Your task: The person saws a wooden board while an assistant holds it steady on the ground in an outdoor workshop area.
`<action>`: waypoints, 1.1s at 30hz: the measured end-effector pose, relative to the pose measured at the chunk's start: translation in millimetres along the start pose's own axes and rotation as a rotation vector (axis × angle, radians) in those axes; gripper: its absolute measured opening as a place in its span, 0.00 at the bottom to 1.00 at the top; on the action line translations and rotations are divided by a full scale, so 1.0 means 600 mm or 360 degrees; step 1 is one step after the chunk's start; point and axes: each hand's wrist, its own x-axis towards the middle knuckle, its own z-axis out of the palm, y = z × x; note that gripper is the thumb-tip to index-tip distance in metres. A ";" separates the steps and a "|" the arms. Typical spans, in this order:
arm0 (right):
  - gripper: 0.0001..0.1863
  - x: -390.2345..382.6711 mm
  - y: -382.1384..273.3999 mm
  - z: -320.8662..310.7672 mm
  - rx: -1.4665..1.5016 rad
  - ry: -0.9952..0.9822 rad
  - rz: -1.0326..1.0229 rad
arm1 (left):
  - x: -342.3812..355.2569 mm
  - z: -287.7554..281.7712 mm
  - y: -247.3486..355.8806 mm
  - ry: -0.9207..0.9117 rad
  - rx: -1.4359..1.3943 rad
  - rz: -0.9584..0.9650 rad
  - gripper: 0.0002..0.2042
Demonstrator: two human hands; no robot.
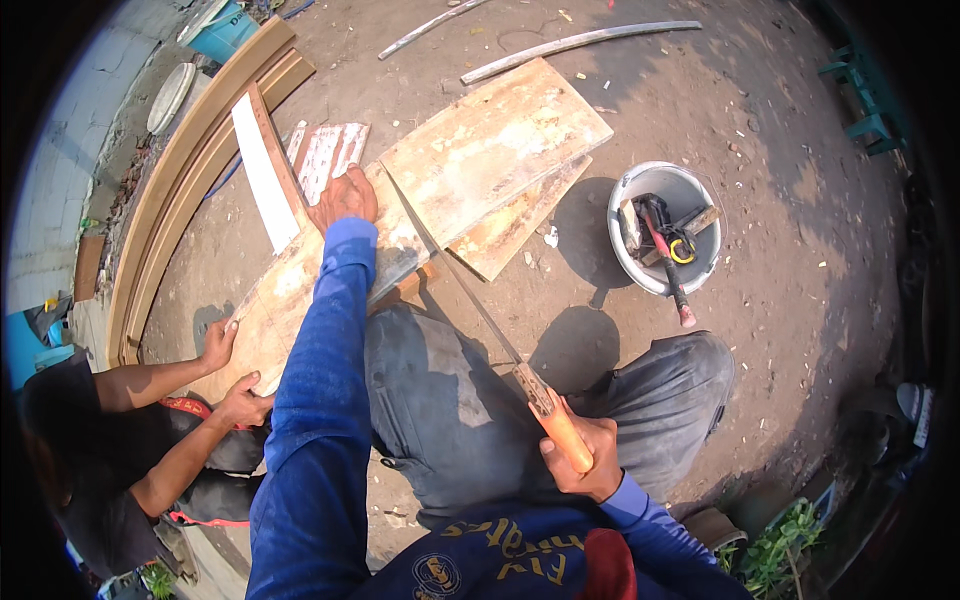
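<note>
A long, worn wooden board (490,150) stretches from the lower left to the upper right, pale and stained on top. Across it lies the blade of a handsaw (455,262), its tip near the board's far edge. My right hand (588,458) is wrapped round the saw's orange-brown wooden handle. At the far edge, just left of the blade, my left hand (345,198) presses on the board with its fingers curled. Another person's two hands (240,400) hold the board's lower left end.
Right of the board stands a grey-white bucket (665,228) holding tools and wood scraps. Another board (525,225) lies beneath the sawn one. Long curved-looking beams (190,180), a white-faced strip (262,175) and a painted slat piece (328,155) lie left. Metal strips (580,48) rest beyond.
</note>
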 end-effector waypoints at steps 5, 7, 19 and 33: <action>0.11 0.076 0.009 0.022 -0.0080 0.0016 -0.0074 | 0.018 0.026 0.003 0.0044 0.0025 0.0011 0.31; 0.08 0.217 0.016 0.088 0.0095 0.0125 -0.0121 | 0.012 0.027 0.012 -0.0021 0.0042 -0.0020 0.31; 0.11 0.104 0.010 0.019 -0.0002 -0.0088 0.0188 | 0.024 0.005 0.005 -0.0133 0.0088 -0.0092 0.31; 0.10 0.099 0.059 0.042 -0.0003 0.0017 -0.0050 | 0.018 0.001 0.015 -0.0081 0.0046 -0.0047 0.33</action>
